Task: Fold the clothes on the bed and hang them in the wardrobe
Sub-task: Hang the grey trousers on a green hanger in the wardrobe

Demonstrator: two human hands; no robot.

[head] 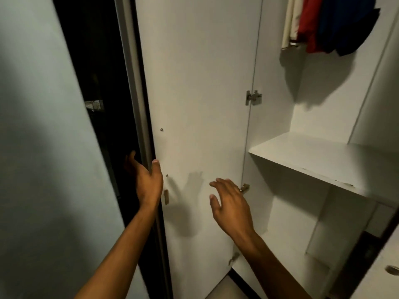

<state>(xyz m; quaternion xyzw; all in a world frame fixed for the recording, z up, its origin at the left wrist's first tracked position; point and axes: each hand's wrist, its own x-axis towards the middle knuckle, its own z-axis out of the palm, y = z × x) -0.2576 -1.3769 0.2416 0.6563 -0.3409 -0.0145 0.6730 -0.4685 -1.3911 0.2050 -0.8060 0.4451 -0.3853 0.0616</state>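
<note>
The wardrobe door [200, 104] stands open through the middle of the frame, its white inner face toward the camera. The left hand [149, 182] is at the door's free edge in the lower left centre: the thumb lies against the inner face and the fingers [130, 162] curl round behind the edge into the dark gap, so the hand grips the door edge. The right hand [231, 203] is in the lower centre, just in front of the door's inner face near the hinge side, its fingers spread wide and relaxed, holding nothing; whether the fingertips touch the panel cannot be told. Its shadow falls on the door between the two hands.

Hanging clothes [330, 24] are in the upper right corner of the frame, inside the wardrobe: a cream piece at the left, a red one beside it, then blue and dark ones to the right. Below them a white shelf [319, 156] crosses the right side of the frame, with another compartment under it. A metal hinge [253, 97] joins the door to the wardrobe side right of centre, and a second one sits lower, just beyond the right hand. A pale wall [43, 147] fills the left of the frame.
</note>
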